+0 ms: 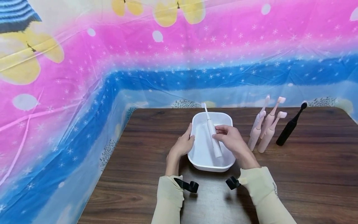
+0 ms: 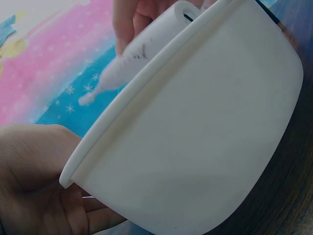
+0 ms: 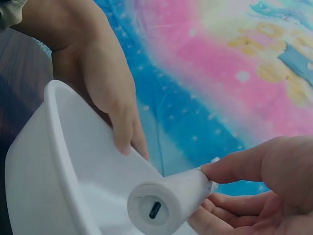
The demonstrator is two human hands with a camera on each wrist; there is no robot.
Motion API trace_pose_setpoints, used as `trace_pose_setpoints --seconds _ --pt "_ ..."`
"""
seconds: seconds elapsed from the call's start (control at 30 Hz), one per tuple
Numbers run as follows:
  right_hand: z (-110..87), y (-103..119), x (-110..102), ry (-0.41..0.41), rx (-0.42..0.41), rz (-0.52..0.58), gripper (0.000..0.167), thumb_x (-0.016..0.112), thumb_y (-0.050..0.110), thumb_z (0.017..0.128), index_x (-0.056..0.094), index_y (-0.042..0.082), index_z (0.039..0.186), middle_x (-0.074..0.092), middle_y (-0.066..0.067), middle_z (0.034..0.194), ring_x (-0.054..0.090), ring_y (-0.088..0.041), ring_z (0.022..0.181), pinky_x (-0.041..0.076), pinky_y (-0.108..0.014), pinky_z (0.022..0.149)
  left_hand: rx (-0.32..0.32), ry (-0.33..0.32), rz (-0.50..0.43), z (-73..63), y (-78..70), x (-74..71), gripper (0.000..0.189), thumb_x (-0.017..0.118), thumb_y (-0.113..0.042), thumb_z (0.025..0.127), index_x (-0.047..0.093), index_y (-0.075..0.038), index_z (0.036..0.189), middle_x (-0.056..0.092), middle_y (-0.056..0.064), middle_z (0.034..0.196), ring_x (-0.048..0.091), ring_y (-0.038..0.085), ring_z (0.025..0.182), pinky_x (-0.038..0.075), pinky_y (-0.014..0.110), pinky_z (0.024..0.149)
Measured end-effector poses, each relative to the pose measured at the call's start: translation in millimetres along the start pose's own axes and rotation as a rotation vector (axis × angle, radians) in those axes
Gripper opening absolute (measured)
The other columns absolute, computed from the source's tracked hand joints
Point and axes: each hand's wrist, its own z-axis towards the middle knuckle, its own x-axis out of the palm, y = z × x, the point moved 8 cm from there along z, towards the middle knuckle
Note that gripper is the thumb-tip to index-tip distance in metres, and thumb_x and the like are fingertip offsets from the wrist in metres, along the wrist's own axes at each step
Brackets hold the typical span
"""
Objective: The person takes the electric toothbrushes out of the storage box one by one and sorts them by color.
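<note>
A white electric toothbrush (image 1: 213,137) slants over the white plastic tub (image 1: 199,165), its brush head beyond the far rim. My right hand (image 1: 230,138) pinches its handle between thumb and fingers. In the right wrist view the round base of the toothbrush (image 3: 155,208) faces the camera, with a small dark slot in it. My left hand (image 1: 183,143) grips the tub's left side, thumb at the rim and fingers along the outside wall. The left wrist view shows the outer wall of the tub (image 2: 195,122) beside the left palm (image 2: 34,166).
Right of the tub, several pink and pale electric toothbrushes (image 1: 268,133) stand upright in a cluster. A black electric toothbrush (image 1: 289,127) stands just beyond them. All are on the dark wooden table (image 1: 131,161), whose back edge meets a colourful cloth (image 1: 179,77).
</note>
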Motion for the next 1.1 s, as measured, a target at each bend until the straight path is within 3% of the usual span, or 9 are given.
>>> trace_pose_setpoints --seconds 0.43,0.63,0.83,1.1 --pt "-19.8 25.8 -13.2 -0.092 -0.094 0.037 0.044 0.061 0.012 0.093 0.052 0.003 0.135 0.057 -0.017 0.124 0.055 -0.028 0.114 0.046 -0.039 0.094 -0.003 -0.005 -0.014 -0.2 2.0 0.4 0.057 0.032 -0.032 0.104 0.007 -0.03 0.155 0.02 -0.001 0.159 0.033 0.022 0.14 0.039 0.044 0.105" --pt "-30.6 36.5 -21.6 -0.116 -0.144 0.101 0.044 0.062 0.01 0.092 0.052 0.003 0.134 0.056 -0.016 0.123 0.054 -0.023 0.111 0.046 -0.028 0.088 -0.005 -0.002 -0.018 -1.4 1.1 0.4 0.057 0.032 -0.032 0.104 0.007 -0.03 0.155 0.019 -0.001 0.159 0.034 0.022 0.14 0.041 0.044 0.102" --pt "-42.0 48.7 -33.9 -0.153 -0.234 0.066 0.046 0.063 0.014 0.093 0.051 0.005 0.136 0.057 -0.014 0.122 0.056 -0.019 0.108 0.048 -0.018 0.081 -0.01 -0.001 -0.025 -3.0 0.1 0.2 0.056 0.031 -0.032 0.104 0.006 -0.031 0.155 0.018 -0.001 0.16 0.031 0.023 0.141 0.039 0.045 0.105" --pt "-57.6 65.1 -52.4 -0.212 -0.313 0.141 0.045 0.063 0.011 0.092 0.052 0.001 0.135 0.058 -0.006 0.114 0.059 -0.009 0.1 0.05 -0.015 0.08 -0.005 0.002 -0.035 -2.7 -0.3 1.3 0.057 0.031 -0.031 0.104 0.006 -0.03 0.155 0.016 -0.002 0.16 0.027 0.022 0.143 0.036 0.045 0.107"
